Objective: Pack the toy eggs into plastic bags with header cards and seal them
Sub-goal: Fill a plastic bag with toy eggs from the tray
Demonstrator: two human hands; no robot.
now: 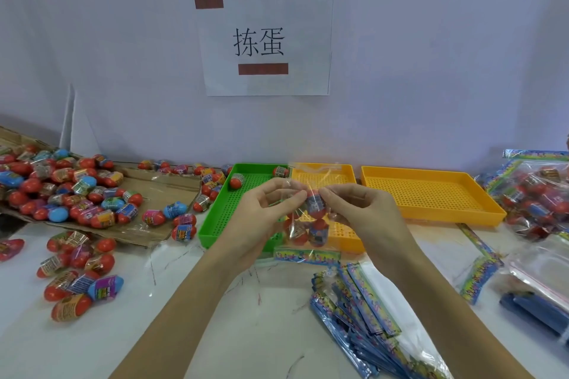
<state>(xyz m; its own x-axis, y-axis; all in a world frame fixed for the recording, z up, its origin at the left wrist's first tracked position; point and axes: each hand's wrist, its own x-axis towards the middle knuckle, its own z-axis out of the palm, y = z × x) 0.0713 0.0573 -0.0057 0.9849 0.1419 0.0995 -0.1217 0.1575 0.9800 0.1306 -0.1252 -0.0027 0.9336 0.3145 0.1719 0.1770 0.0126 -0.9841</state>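
Presently, loose eggs (pixel 77 191) lie heaped at the table's (pixel 191 301) left side: hard, smooth shells in slick wrap, judged light and liable to roll. Left hand (pixel 264 218), grip closed, pinches the bag (pixel 308 218) at its upper left edge. The bag hangs above the green tray (pixel 221 209) and yellow tray (pixel 341 175), several eggs inside, header card (pixel 308 255) at its lower end. Film is thin, limp and slippery; best held at the mouth edges, as now, or by the stiffer card. Right hand (pixel 366 218), grip closed, pinches the opposite edge. Spare bags (pixel 363 311) lie below right.
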